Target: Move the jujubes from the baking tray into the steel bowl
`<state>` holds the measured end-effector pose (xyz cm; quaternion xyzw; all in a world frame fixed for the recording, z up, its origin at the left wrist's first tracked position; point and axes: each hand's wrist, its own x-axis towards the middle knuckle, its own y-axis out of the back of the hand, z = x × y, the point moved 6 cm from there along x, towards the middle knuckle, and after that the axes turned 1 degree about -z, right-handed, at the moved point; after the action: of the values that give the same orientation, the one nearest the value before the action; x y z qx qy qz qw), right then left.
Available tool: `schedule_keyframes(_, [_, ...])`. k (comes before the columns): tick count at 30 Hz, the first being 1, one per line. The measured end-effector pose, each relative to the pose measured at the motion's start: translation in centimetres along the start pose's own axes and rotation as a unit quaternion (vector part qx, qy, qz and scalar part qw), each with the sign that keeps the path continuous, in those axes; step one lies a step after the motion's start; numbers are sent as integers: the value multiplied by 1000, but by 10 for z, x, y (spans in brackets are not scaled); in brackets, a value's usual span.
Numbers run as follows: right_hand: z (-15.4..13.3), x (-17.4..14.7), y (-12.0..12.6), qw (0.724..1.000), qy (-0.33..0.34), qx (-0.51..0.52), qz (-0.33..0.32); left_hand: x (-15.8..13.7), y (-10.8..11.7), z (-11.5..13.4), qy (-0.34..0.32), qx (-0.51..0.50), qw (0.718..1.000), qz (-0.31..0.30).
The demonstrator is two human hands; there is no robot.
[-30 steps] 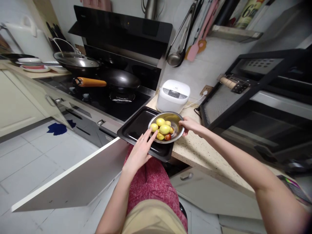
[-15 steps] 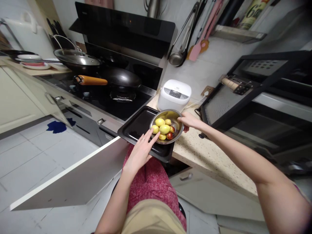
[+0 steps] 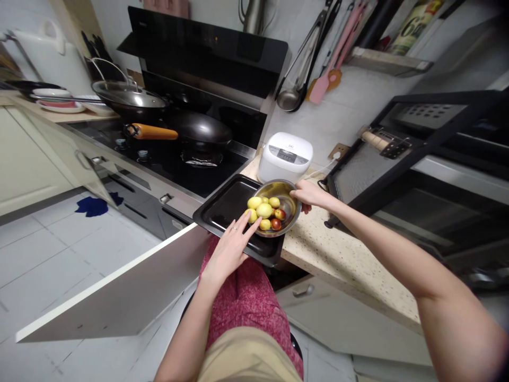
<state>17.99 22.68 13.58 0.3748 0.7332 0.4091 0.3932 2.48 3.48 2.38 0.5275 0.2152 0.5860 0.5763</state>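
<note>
My right hand (image 3: 308,194) grips the right rim of a steel bowl (image 3: 293,204). The bowl is tilted leftward above a black baking tray (image 3: 222,204). Several smooth oval yellow-green fruits (image 3: 264,210) and a few red-brown ones (image 3: 275,224), looking like jujubes, are gathered at its lower left side. My left hand (image 3: 230,241) is open, fingers spread, with its fingertips against the bowl's left edge and the fruits there. Its thumb is over the tray's near edge. The part of the tray under the bowl is hidden.
Behind the tray stands a white rice cooker (image 3: 285,156). A stove (image 3: 167,159) with a dark wok (image 3: 202,130) and a lidded pan (image 3: 129,98) is at the left. A black-framed oven (image 3: 433,175) stands on the right. An open cupboard door (image 3: 119,286) juts out at lower left.
The fruits have rolled a little within the bowl, bunching toward its lower left side near my left fingers. Both hands keep nearly the same place; the view has shifted slightly.
</note>
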Motion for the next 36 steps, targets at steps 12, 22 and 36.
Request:
schedule_keyframes(12, [-7, -4, 14, 997, -4, -76, 24, 0, -1, -1, -12, -2, 1000, 17])
schedule_keyframes(22, [-10, -9, 22, 990, -7, -133, 44, 1, -2, -1, -15, 6, 1000, 10])
schedule_keyframes(36, [2, -31, 52, 958, -36, -234, 160, 3, 0, -1, -5, 7, 1000, 0])
